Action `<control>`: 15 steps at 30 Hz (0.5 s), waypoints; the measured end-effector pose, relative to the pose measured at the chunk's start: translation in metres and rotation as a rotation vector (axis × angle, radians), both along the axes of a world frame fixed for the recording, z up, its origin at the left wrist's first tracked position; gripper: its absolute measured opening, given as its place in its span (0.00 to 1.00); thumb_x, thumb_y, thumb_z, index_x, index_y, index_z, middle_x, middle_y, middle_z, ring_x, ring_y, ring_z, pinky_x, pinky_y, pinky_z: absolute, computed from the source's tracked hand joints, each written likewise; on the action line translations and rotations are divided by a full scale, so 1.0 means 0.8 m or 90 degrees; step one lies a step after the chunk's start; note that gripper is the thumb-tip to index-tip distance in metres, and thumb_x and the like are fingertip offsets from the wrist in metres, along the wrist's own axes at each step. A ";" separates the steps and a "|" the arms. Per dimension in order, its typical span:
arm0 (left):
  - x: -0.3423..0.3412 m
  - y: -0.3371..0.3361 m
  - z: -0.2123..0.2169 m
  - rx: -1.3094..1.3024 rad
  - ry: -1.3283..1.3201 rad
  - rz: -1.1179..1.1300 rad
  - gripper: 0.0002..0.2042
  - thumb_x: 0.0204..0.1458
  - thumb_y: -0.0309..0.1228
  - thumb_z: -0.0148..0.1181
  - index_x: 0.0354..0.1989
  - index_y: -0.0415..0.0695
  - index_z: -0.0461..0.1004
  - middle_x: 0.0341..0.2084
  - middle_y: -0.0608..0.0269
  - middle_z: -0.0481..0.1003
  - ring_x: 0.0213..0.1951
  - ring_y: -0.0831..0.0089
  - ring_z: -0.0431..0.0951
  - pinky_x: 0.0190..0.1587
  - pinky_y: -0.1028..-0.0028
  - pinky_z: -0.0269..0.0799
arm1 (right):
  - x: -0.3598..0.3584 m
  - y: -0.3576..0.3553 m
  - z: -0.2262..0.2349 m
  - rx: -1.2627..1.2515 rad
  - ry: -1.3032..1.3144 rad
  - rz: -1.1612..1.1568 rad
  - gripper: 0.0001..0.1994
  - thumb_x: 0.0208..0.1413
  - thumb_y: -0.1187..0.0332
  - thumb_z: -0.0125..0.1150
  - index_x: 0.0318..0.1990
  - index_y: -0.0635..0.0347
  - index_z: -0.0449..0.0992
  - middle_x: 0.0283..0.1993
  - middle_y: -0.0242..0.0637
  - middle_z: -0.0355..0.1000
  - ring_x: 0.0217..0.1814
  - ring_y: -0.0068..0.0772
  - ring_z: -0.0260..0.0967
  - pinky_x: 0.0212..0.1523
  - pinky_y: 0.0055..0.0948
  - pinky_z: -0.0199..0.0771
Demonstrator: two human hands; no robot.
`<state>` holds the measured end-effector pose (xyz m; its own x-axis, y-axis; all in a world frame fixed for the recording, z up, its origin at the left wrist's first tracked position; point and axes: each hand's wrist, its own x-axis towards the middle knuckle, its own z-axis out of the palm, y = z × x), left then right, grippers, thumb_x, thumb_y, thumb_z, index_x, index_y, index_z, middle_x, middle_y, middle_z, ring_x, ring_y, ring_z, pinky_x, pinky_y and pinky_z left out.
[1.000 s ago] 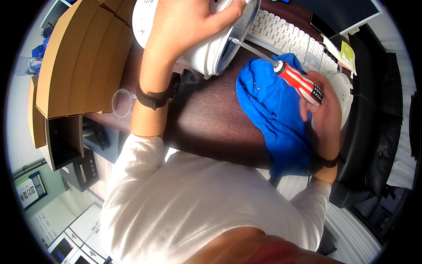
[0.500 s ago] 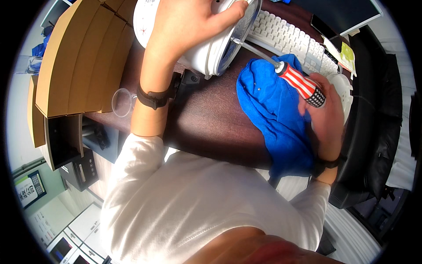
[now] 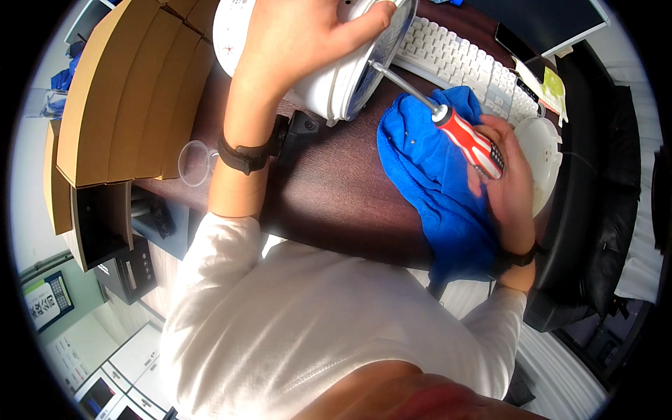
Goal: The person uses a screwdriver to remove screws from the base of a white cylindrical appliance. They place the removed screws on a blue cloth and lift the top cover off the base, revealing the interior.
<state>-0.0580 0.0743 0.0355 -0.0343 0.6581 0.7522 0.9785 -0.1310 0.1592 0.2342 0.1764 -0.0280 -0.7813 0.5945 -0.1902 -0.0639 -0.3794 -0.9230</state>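
A white round appliance [image 3: 318, 98] lies tilted at the top of the view, its open round face turned to the right. My left hand [image 3: 297, 42] lies over its side, thumb along the rim, gripping it. In my right hand [image 3: 513, 185] is a screwdriver [image 3: 462, 133] with a red and white handle and a dark checked end. Its metal shaft reaches up and left, and the tip meets the appliance's face near the rim. Beneath the screwdriver a blue cloth [image 3: 413, 154] is draped over the table's front edge. Part of the appliance is cut off at the top.
A white keyboard [image 3: 462, 63] lies behind the cloth on the dark brown table [image 3: 329, 189]. Right of my right hand is a white round plastic part [image 3: 544, 154]. Cardboard boxes [image 3: 126, 98] and a clear cup [image 3: 194, 162] stand at left. A black chair [image 3: 588, 189] is at right.
The screwdriver's handle has turned about its axis and swung slightly left. My right hand has shifted left with it, baring more of the white round part. My left hand and the appliance stay put.
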 end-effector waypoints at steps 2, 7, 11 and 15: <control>0.000 0.000 -0.001 0.000 -0.004 0.001 0.22 0.45 0.37 0.58 0.46 0.35 0.74 0.42 0.44 0.75 0.50 0.49 0.72 0.54 0.60 0.66 | 0.003 -0.001 0.004 -0.042 0.003 0.063 0.19 0.69 0.61 0.35 0.58 0.64 0.62 0.45 0.41 0.69 0.21 0.23 0.64 0.13 0.19 0.58; 0.003 -0.003 0.002 -0.001 0.006 0.012 0.22 0.45 0.37 0.58 0.46 0.34 0.74 0.41 0.44 0.75 0.50 0.49 0.72 0.55 0.59 0.65 | 0.002 0.002 0.001 0.071 0.025 -0.065 0.19 0.66 0.63 0.43 0.59 0.64 0.61 0.48 0.41 0.68 0.32 0.24 0.68 0.24 0.23 0.66; 0.000 -0.001 0.000 -0.002 0.004 0.001 0.22 0.45 0.37 0.58 0.46 0.34 0.74 0.41 0.44 0.75 0.50 0.49 0.72 0.55 0.59 0.65 | -0.003 -0.007 -0.001 -0.024 0.091 -0.112 0.20 0.64 0.62 0.47 0.59 0.64 0.61 0.51 0.40 0.67 0.42 0.31 0.70 0.37 0.31 0.72; 0.000 -0.002 0.001 -0.004 0.009 0.001 0.22 0.45 0.37 0.58 0.46 0.34 0.74 0.41 0.44 0.75 0.50 0.49 0.72 0.55 0.59 0.65 | -0.003 -0.007 -0.004 -0.009 0.008 -0.046 0.20 0.66 0.59 0.42 0.57 0.64 0.63 0.47 0.44 0.69 0.44 0.36 0.72 0.36 0.32 0.75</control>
<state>-0.0577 0.0728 0.0366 -0.0253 0.6622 0.7489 0.9809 -0.1280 0.1463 0.2319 0.1706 -0.0313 -0.7385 0.6469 -0.1901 -0.1031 -0.3869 -0.9163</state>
